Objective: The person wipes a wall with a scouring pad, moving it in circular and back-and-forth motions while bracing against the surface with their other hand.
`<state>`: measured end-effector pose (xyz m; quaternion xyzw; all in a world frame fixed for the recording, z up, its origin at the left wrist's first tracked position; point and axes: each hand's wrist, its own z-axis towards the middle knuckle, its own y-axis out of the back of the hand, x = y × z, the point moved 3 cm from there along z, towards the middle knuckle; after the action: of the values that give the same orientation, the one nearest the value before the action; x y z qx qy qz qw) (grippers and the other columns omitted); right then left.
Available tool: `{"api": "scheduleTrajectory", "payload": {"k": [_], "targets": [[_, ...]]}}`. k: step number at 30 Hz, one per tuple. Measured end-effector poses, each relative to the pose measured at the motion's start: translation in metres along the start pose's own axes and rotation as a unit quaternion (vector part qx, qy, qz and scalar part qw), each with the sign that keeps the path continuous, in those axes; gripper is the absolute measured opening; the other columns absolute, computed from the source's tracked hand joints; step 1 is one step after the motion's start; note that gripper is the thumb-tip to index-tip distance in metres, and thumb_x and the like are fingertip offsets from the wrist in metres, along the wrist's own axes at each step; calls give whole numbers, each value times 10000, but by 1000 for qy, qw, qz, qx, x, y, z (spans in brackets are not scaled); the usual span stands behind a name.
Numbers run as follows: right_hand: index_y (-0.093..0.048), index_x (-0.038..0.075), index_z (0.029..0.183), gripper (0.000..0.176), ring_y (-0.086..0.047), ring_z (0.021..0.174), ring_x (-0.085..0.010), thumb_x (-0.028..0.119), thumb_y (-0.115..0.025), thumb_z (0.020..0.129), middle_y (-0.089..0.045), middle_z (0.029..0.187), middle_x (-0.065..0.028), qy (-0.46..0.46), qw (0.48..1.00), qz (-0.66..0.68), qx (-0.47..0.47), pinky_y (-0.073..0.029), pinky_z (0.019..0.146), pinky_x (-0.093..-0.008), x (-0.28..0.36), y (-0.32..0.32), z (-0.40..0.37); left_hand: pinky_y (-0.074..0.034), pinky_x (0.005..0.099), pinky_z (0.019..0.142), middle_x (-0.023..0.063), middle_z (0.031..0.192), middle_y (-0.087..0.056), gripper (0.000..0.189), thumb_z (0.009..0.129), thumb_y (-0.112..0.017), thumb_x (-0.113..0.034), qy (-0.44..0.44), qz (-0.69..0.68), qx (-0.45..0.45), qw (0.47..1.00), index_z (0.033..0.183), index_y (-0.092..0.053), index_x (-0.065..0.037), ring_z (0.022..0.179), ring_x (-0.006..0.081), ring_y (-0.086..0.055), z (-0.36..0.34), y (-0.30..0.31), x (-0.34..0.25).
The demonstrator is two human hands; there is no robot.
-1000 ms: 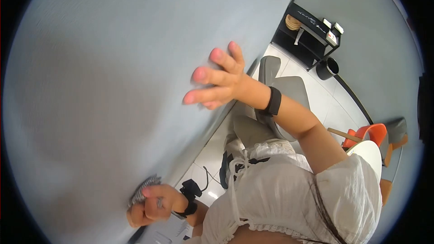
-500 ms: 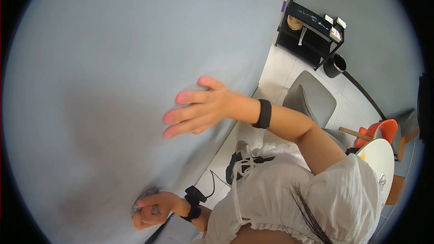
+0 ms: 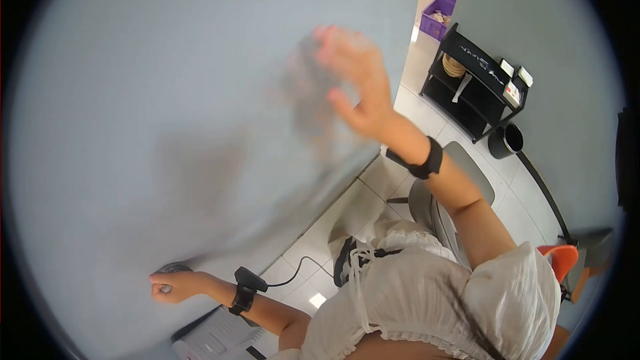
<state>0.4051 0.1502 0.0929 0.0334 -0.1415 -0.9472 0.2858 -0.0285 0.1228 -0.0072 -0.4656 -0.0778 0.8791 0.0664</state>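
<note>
On my feed the right hand is up high, right arm stretched out, palm open, fingers spread and pretty blurry. Left hand sits low and out to the side, left arm nearly straight, curled into a fist.

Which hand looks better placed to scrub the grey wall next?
Probably left: the left hand grips a round grey wire scrubber against the grey wall; the right hand is open, empty and raised.
</note>
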Motion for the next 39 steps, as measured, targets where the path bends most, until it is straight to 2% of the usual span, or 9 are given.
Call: {"api": "scheduleTrajectory", "payload": {"k": [2, 4, 7, 10, 22, 25, 30, 37, 39], "targets": [[-455, 158, 1338, 488, -529, 1107, -224, 244, -491, 860, -527, 1294, -89, -207, 934, 272, -103, -373, 959, -390, -74, 82, 36, -431, 355, 705, 78, 808, -486, 287, 868, -589, -287, -21, 14, 5, 1000, 775, -493, -33, 782, 207, -479, -10, 16, -101], [-402, 110, 1360, 518, -547, 1006, -212, 227, -474, 860, -545, 1229, -110, -423, 693, 563, -153, -414, 887, -367, -160, 129, 43, -424, 349, 694, 72, 805, -484, 278, 876, -584, -276, -47, 25, -9, 999, 769, -480, -41, 762, 202, -469, -54, -4, -163], [-369, 122, 1366, 530, -524, 891, -178, 215, -469, 854, -553, 1119, -77, -387, 465, 777, -175, -432, 782, -331, -177, 136, 29, -415, 331, 680, 53, 797, -468, 277, 899, -569, -258, -57, 33, -27, 997, 755, -453, -52, 735, 181, -452, -62, -11, -161], [-399, 119, 1337, 504, -518, 868, -182, 203, -464, 845, -550, 1067, -73, -416, 424, 790, -150, -430, 740, -332, -174, 140, 27, -409, 319, 651, 48, 785, -449, 283, 901, -567, -256, -112, 31, -48, 992, 752, -439, -52, 705, 172, -438, -60, -13, -161], [-440, 97, 1310, 481, -499, 912, -189, 187, -485, 840, -540, 1081, -56, -399, 501, 763, -90, -415, 791, -336, -178, 148, 42, -389, 276, 596, 28, 759, -408, 295, 916, -554, -240, -112, -26, -26, 993, 742, -391, -67, 653, 133, -403, -73, -19, -210], [-455, 76, 1269, 440, -537, 903, -164, 293, -488, 888, -573, 1064, -84, -431, 622, 641, -129, -415, 805, -328, -185, 153, 41, -389, 282, 625, 25, 768, -402, 297, 914, -556, -232, -111, -34, -34, 993, 739, -383, -67, 673, 142, -398, -72, -20, -208], [-503, 61, 1215, 357, -536, 874, -105, 304, -440, 961, -590, 1071, -59, -388, 862, 178, -272, -408, 760, -258, -242, 173, 46, -385, 291, 675, 34, 786, -403, 315, 916, -569, -234, -115, -29, -39, 992, 724, -383, -66, 719, 160, -413, -68, -20, -196], [-340, 41, 1377, 453, -474, 1140, -201, 282, -338, 994, -466, 1294, -114, -318, 903, -130, -258, -351, 1000, -318, -369, 137, 23, -375, 318, 705, 35, 784, -400, 332, 918, -567, -200, -174, -15, -53, 983, 680, -378, -68, 756, 168, -416, -59, -16, -182], [-357, 40, 1354, 483, -456, 1182, -205, 363, -311, 998, -465, 1293, -121, -335, 899, 18, -281, -365, 1004, -329, -368, 126, 25, -368, 315, 698, 31, 775, -397, 336, 916, -568, -196, -230, -5, -63, 971, 671, -375, -72, 749, 168, -415, -54, -16, -173]]}}
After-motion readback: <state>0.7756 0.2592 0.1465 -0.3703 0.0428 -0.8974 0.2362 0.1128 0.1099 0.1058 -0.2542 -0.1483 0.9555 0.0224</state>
